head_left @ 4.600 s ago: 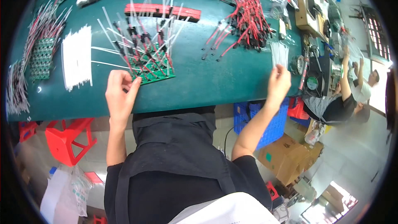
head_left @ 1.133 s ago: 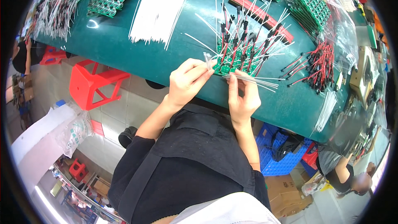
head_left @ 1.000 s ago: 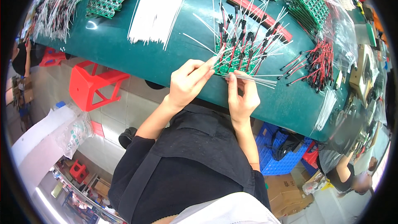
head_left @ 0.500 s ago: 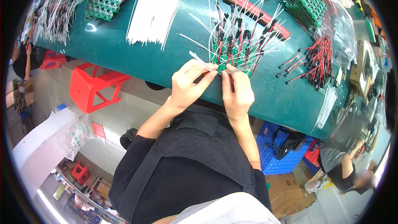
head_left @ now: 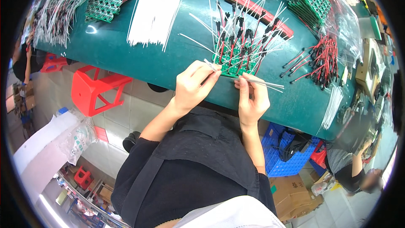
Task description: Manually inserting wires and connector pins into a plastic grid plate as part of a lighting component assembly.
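Note:
Over the table's near edge, my left hand (head_left: 196,83) is closed in a pinch on a thin white strip (head_left: 209,64) that looks like a cable tie. To its right, my right hand (head_left: 253,100) pinches several similar white cable ties (head_left: 268,84), their ends pointing right. Just beyond both hands lies a green circuit board panel (head_left: 230,68). Red and black wires with black connectors (head_left: 240,22) rise from it, with long white ties sticking out among them. My left fingertips are by the panel's near left corner; whether they touch it, I cannot tell.
A red bar (head_left: 259,14) lies behind the panel. Loose white strips (head_left: 154,17) are piled left of it. Stacked green boards (head_left: 310,2) stand back right, above a heap of red-black wires (head_left: 322,61). More white strips (head_left: 332,107) lie near right. A red stool (head_left: 95,88) stands left.
My right hand has moved right, away from my left hand, carrying its ties, which now show clearly. My left hand has stayed nearly in place.

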Demonstrator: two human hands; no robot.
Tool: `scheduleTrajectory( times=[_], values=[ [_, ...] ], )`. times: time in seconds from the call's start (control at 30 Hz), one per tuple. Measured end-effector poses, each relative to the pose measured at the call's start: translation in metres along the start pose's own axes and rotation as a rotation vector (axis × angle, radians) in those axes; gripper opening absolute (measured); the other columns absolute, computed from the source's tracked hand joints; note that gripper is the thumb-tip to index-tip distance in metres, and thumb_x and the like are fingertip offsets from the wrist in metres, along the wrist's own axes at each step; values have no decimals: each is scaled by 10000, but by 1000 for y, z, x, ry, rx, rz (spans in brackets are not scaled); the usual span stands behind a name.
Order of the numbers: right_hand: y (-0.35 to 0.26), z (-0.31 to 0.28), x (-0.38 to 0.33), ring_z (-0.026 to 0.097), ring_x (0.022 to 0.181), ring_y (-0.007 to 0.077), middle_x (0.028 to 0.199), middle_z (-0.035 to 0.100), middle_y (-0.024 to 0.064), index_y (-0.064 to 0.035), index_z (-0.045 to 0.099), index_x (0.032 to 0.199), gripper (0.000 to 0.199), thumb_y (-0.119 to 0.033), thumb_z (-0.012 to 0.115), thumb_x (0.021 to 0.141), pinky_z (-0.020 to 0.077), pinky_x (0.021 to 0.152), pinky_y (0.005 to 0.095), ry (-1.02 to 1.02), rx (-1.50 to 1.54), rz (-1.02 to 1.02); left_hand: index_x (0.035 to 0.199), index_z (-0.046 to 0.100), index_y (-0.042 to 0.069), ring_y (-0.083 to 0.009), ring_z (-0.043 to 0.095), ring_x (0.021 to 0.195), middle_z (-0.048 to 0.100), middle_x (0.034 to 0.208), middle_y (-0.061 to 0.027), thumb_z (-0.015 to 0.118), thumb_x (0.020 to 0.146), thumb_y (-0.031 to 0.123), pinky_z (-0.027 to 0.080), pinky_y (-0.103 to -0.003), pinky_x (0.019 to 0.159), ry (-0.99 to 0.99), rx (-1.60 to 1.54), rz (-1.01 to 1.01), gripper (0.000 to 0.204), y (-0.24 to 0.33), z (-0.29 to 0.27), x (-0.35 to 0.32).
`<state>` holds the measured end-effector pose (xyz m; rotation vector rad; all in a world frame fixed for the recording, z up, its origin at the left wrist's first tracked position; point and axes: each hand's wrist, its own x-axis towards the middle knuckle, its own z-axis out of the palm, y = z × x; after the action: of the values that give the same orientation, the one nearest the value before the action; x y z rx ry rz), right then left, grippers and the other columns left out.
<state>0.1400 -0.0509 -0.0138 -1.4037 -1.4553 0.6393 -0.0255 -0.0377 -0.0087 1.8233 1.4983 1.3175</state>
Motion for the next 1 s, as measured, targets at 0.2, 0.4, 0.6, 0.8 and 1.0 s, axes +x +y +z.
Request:
scheduleTrajectory(
  times=[0.2,0.4,0.6,0.8,1.0],
  values=[
    [6,5,0,684,716,169,893,697,135,46,687,975,121,-4,715,869,549,613,263,59,36,8,1055,724,0,-173,638,664,669,797,-81,768,760,-33,515,-275,590,-48,127,36,300,8,1,3],
    [8,6,1,680,688,170,874,686,137,55,680,969,115,6,710,869,548,590,265,67,18,-20,1091,715,-12,-167,628,651,662,803,-84,759,766,-41,513,-277,589,-13,165,75,329,8,2,2],
    [4,6,2,675,674,171,872,681,140,56,677,961,105,0,704,877,556,583,273,90,50,10,1024,722,-18,-182,667,757,702,883,-107,747,790,-44,538,-278,685,-42,-118,-11,237,9,2,4],
    [5,5,3,682,725,195,889,688,136,47,681,956,120,4,724,853,561,601,278,77,-31,-37,945,698,14,-198,667,724,687,872,-90,762,784,-21,539,-290,628,7,-129,44,177,3,12,1],
    [1,7,15,673,736,238,933,701,137,32,690,1002,189,28,732,817,564,644,321,40,-200,-369,932,691,17,-207,665,710,681,858,-93,763,777,-22,534,-295,612,15,-87,66,176,3,13,1]
  ],
)
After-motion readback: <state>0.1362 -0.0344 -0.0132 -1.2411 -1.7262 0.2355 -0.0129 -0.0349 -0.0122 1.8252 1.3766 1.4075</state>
